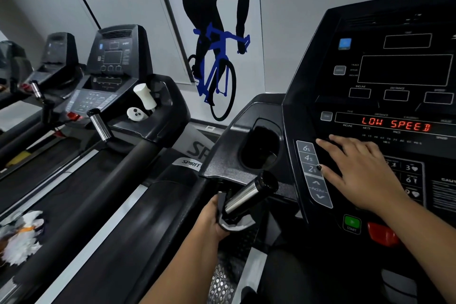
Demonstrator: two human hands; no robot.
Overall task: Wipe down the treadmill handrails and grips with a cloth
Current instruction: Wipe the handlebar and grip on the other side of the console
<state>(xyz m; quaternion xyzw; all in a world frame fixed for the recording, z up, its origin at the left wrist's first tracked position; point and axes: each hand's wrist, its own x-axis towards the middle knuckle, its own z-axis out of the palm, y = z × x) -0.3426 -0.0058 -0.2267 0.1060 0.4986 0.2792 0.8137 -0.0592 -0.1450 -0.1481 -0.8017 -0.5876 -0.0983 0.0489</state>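
A person stands at a Spirit treadmill in a gym, cloth in hand. The left hand (pixel 209 219) curls its fingers round a dark cloth (pixel 232 223) with a pale grey edge and grips it against the lower end of the chrome pulse grip (pixel 246 195). The grip juts up at a tilt from below the console's left wing. The cloth wraps the base of the grip and leaves the shiny upper part and black end cap bare.

The right hand (pixel 355 170) lies flat and open on the console (pixel 308 57), fingers straight and spread. It holds nothing, and its thumb touches the edge of the incline keypad (pixel 312 180) by the 2% key. Above the hand the red display (pixel 396 124) reads "LOW SPEED". A green start button (pixel 352 222) and a red stop button (pixel 382 233) sit just below the right wrist. A deep cup holder (pixel 261 145) lies between the grip and the keypad.

To the left stands a neighbouring treadmill (pixel 116 61), with a white bottle (pixel 145 96) upright in its holder. Its long black handrail (pixel 98 192) runs toward the camera. A white fluffy thing (pixel 22 237) lies on its deck at the lower left; what it is cannot be told. A cyclist graphic (pixel 217 39) in black and blue covers the wall behind.
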